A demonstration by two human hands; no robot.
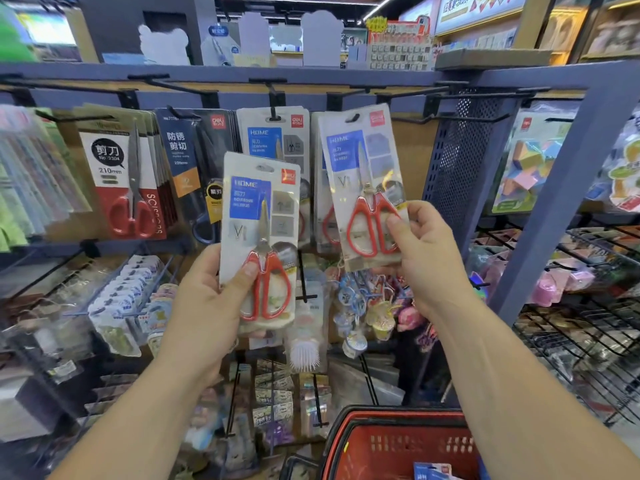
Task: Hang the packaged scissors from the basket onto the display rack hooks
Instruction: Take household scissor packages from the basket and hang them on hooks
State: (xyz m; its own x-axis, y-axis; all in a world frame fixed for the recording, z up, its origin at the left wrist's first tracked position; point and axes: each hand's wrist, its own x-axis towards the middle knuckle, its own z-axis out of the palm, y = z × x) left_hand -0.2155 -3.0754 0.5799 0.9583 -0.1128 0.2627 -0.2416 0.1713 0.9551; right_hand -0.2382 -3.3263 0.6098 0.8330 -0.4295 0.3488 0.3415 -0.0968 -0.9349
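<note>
- Red-handled scissors in a white card-and-plastic pack stand upright in my left hand. My thumb pinches the front over the handles and my fingers curl behind. This pack is in front of the rack, below the hooks.
- My right hand pinches a second red-handled scissors pack by its lower corner, tilted a little. Its hang hole is up at a black metal hook; I cannot tell whether it is threaded on.
- Matching hung packs sit just behind both.
- Low at right is the red plastic basket, with a blue-printed pack inside.
</note>
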